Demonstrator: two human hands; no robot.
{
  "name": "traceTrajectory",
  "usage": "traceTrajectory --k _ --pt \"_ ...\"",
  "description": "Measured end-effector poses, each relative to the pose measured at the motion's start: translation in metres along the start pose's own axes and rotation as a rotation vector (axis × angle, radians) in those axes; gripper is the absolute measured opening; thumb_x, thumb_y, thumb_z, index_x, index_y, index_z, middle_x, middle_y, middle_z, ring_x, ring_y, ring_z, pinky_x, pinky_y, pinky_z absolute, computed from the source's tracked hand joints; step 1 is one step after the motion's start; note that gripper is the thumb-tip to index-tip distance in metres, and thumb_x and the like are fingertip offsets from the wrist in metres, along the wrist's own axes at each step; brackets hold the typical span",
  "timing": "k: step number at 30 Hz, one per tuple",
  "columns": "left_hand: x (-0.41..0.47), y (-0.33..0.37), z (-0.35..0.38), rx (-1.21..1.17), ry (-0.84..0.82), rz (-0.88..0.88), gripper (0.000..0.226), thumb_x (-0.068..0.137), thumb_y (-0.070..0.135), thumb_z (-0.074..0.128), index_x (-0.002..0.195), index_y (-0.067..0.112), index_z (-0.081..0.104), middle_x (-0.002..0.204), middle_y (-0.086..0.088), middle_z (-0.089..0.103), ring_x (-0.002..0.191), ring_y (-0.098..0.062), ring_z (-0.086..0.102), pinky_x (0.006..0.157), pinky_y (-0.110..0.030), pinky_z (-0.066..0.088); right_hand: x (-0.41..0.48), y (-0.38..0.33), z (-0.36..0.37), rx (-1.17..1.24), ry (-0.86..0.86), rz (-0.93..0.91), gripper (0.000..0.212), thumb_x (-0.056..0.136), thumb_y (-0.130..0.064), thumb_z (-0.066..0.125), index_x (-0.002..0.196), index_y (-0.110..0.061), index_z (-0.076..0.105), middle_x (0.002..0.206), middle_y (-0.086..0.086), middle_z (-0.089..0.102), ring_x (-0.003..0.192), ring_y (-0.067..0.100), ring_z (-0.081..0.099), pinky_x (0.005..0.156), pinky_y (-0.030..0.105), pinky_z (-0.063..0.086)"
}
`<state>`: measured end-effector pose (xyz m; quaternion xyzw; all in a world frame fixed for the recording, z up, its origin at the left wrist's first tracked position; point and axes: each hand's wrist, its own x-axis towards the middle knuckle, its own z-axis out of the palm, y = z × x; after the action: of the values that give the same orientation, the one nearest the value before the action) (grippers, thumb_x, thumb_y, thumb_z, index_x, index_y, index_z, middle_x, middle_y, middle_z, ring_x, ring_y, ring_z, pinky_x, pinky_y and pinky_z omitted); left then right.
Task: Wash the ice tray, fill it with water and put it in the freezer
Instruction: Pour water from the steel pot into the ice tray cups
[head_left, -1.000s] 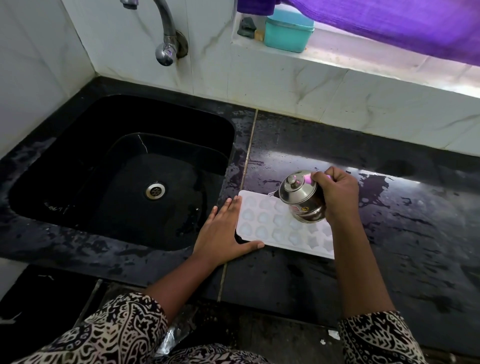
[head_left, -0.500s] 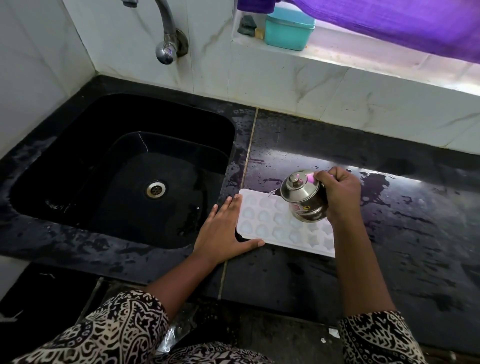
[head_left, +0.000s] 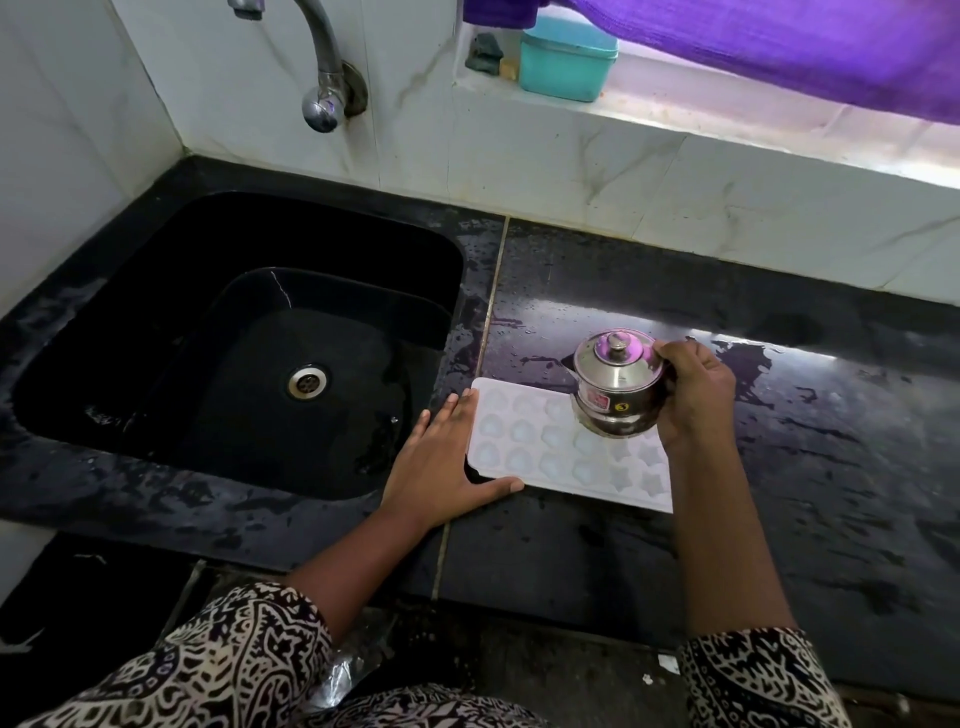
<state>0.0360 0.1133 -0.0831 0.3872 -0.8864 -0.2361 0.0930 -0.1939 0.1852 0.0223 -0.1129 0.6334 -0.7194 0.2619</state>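
Centrally, a white rectangular plastic ice tray (head_left: 540, 447) lies flat on the wet black stone counter (head_left: 779, 519), just right of the black sink (head_left: 156, 312), its long axis running left to right. The left hand (head_left: 441, 467), fingers straight, braces the tray's left short end, thumb along the near edge. The right hand (head_left: 696, 395) grips a small lidded steel pot (head_left: 618, 384) over the tray's right half. The pot carries an unreadable red sticker and a yellow dot marked "3".

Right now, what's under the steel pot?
The white ice tray lies under the steel pot, held by the right hand. The pot covers the cavities directly below; their fill cannot be seen.
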Motion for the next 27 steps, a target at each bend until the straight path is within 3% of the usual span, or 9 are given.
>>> traceTrajectory --k 7,14,27 --pt "0.000 0.000 0.001 0.007 0.010 0.001 0.120 0.066 0.090 0.040 0.156 0.020 0.003 0.164 0.006 0.011 0.150 -0.008 0.005 0.121 -0.034 0.003 0.004 0.001 -0.014 -0.079 0.026 -0.025 0.023 0.082 -0.006 0.060 0.062 -0.014 0.052 0.059 -0.002 0.054 0.058 0.010 0.052 0.055 0.019 0.049" --pt "0.000 0.000 0.000 0.027 0.002 0.000 0.121 0.066 0.091 0.038 0.156 0.020 0.002 0.164 0.005 0.011 0.150 -0.009 0.004 0.121 -0.034 0.004 0.004 0.001 -0.021 -0.203 0.019 -0.090 0.023 0.079 -0.008 0.063 0.062 -0.012 0.049 0.062 0.005 0.047 0.059 0.014 0.046 0.059 0.027 0.044" --pt "0.000 0.000 0.000 0.022 -0.002 0.004 0.121 0.065 0.092 0.035 0.156 0.019 0.002 0.164 0.005 0.010 0.150 -0.009 0.004 0.121 -0.034 0.003 0.004 0.002 -0.022 -0.256 0.015 -0.102 0.025 0.081 -0.011 0.063 0.061 -0.016 0.049 0.061 0.001 0.050 0.059 0.011 0.048 0.058 0.024 0.047"
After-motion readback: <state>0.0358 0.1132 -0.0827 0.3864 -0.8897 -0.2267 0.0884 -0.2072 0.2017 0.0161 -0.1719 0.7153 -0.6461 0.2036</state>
